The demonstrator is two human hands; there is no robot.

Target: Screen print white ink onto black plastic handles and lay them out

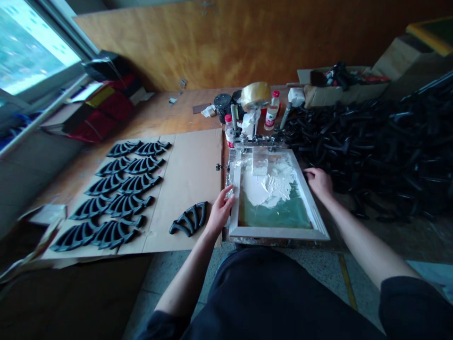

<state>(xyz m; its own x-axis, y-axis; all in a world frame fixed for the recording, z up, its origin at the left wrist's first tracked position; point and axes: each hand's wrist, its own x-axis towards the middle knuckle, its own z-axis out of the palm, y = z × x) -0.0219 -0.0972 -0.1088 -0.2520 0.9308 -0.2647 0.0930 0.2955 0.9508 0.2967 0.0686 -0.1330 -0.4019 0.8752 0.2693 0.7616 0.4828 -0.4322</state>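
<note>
A framed printing screen lies in front of me, smeared with white ink over a green mesh. My left hand rests on the frame's left edge, its fingers curled on the rail. At the frame's right edge is my right hand, touching the frame beside the heap of black parts; I cannot tell whether it grips anything. A single black curved plastic part lies on the cardboard sheet, just left of my left hand.
Two columns of black curved parts are laid out on the cardboard's left side. A large heap of black parts fills the right. Bottles, a tape roll and jars stand behind the screen. Boxes sit at the back right.
</note>
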